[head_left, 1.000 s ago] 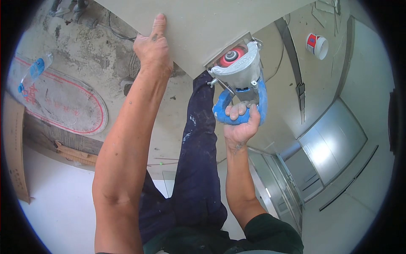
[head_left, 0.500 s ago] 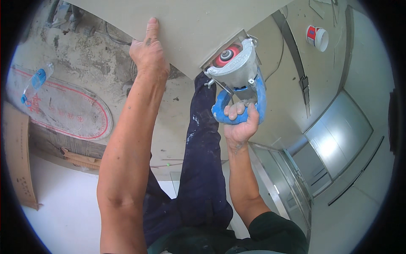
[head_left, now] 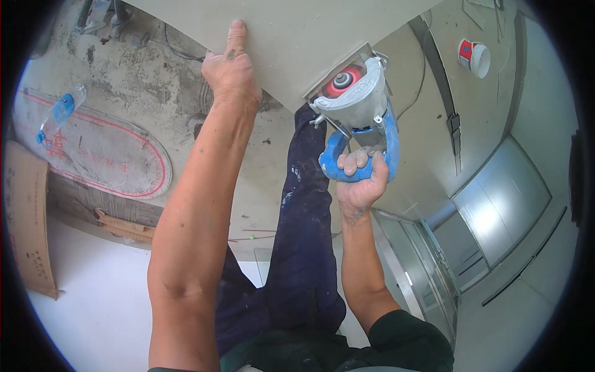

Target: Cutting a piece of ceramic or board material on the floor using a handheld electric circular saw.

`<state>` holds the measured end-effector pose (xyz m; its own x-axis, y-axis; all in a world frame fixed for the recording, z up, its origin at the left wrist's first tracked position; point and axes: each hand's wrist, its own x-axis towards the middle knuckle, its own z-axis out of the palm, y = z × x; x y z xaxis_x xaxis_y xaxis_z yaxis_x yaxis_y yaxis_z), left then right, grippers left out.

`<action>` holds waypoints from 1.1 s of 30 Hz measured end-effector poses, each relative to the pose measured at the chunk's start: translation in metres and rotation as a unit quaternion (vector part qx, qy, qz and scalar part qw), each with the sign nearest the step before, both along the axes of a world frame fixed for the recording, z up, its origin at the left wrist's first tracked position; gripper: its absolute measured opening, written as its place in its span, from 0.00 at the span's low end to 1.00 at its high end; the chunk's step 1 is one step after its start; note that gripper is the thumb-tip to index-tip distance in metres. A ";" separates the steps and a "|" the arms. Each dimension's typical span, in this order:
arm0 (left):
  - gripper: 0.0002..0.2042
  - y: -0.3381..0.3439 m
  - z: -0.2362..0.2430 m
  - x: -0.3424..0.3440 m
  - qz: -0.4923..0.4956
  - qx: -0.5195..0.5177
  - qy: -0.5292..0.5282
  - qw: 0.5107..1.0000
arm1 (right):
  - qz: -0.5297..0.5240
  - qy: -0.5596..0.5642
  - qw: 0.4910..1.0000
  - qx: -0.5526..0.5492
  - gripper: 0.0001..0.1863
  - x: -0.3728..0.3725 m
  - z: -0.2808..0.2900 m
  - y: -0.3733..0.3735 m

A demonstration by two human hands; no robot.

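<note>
A large pale grey tile (head_left: 282, 37) reaches down from the top edge of the view. My left hand (head_left: 232, 69) grips its left edge, thumb stretched flat on the upper face and fingers hidden beneath. At the tile's lower right edge is a handheld circular saw (head_left: 353, 102) with a silver guard, a red disc hub and a blue body. Its metal base plate rests along that edge. My right hand (head_left: 362, 170) is wrapped round the saw's blue handle. Whether the disc spins, I cannot tell.
A clear plastic bottle (head_left: 62, 110) with a blue label lies on a grey oval-ended mat (head_left: 118, 158) at left. Below it stands a cardboard sheet (head_left: 30, 217). Pipes (head_left: 118, 22) rise at the far left. A white and red tub (head_left: 474, 57) and a dark strap (head_left: 443, 93) lie at right.
The whole view has shifted slightly, so things sit a little further right in the picture. Both hands and the saw keep their places on the tile.
</note>
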<state>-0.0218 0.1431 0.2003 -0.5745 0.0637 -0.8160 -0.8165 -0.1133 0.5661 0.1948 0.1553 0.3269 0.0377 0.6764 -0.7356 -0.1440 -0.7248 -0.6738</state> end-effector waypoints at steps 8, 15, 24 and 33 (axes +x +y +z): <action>0.21 0.002 0.004 -0.001 -0.022 -0.025 -0.042 0.999 | 0.010 0.008 1.000 0.004 0.08 0.003 -0.001 -0.002; 0.22 0.001 0.004 -0.001 -0.020 -0.015 -0.040 0.999 | 0.026 0.012 1.000 0.013 0.08 0.005 0.000 -0.005; 0.24 0.002 0.007 -0.003 -0.022 -0.051 -0.047 0.997 | -0.004 0.000 1.000 -0.004 0.08 0.001 0.003 -0.011; 0.20 -0.002 0.003 -0.002 -0.003 -0.024 -0.024 0.999 | -0.002 0.009 1.000 -0.004 0.08 0.003 0.002 -0.017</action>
<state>-0.0233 0.1412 0.2030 -0.5349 0.0278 -0.8444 -0.8432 -0.0814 0.5315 0.1977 0.1387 0.3293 0.0261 0.6705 -0.7414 -0.1593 -0.7294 -0.6653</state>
